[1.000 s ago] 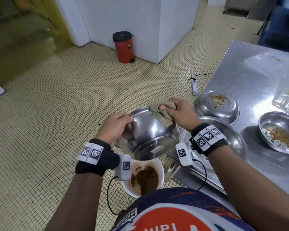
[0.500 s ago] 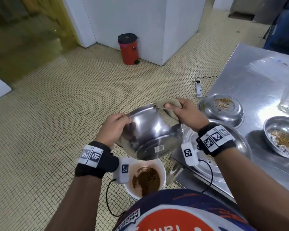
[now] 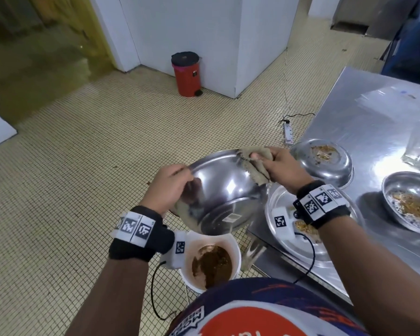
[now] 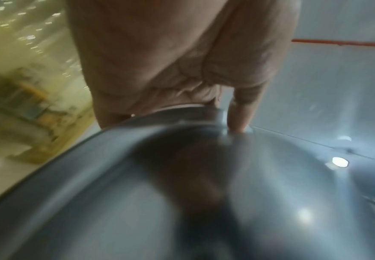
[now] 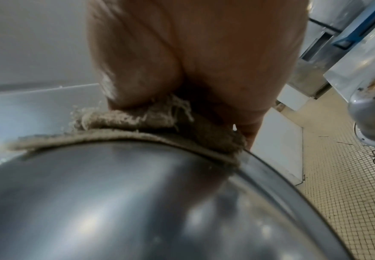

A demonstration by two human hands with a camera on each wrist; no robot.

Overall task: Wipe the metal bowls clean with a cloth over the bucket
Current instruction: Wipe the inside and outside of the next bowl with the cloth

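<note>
Since a second ago we have barely shifted the steel bowl, tilted above the white bucket of brown slop. Left of the bowl, our left hand grips its rim; right, our right hand pinches the frayed cloth over the rim. Beyond, dirty bowls crowd the steel table.

A large shiny steel bowl is held tipped, underside to camera, above a white plastic bucket of brown slop. Rim gripped by left hand; frayed beige cloth pressed over far rim by right hand.
</note>
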